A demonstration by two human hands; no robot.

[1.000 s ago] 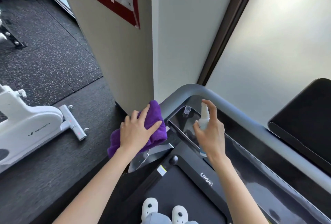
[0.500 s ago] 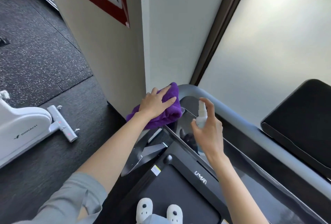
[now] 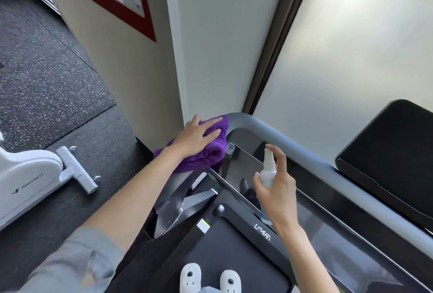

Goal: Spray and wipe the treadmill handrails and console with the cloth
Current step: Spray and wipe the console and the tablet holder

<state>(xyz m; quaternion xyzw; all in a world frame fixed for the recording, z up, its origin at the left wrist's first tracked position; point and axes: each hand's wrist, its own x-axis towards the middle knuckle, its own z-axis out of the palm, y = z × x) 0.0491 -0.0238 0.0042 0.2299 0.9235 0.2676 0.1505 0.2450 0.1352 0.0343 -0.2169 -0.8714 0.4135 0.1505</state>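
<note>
My left hand (image 3: 198, 137) presses a purple cloth (image 3: 206, 155) flat against the left corner bend of the grey treadmill handrail (image 3: 302, 152). My right hand (image 3: 277, 195) holds a small white spray bottle (image 3: 268, 171) upright over the glossy black console (image 3: 241, 168), with the index finger on the nozzle top. A small clear cap (image 3: 230, 148) stands on the console's far left corner, just beside the cloth. The bottle's lower half is hidden behind my palm.
A wall corner (image 3: 178, 70) stands right behind the handrail bend, with a frosted window (image 3: 351, 46) to the right. A white exercise bike (image 3: 30, 182) sits on the dark floor at left. A black padded block (image 3: 389, 150) lies beyond the rail. My white shoes (image 3: 210, 280) stand on the belt.
My left hand has slid the purple cloth up and forward along the left rail to its corner bend. The right hand with the bottle has stayed over the console.
</note>
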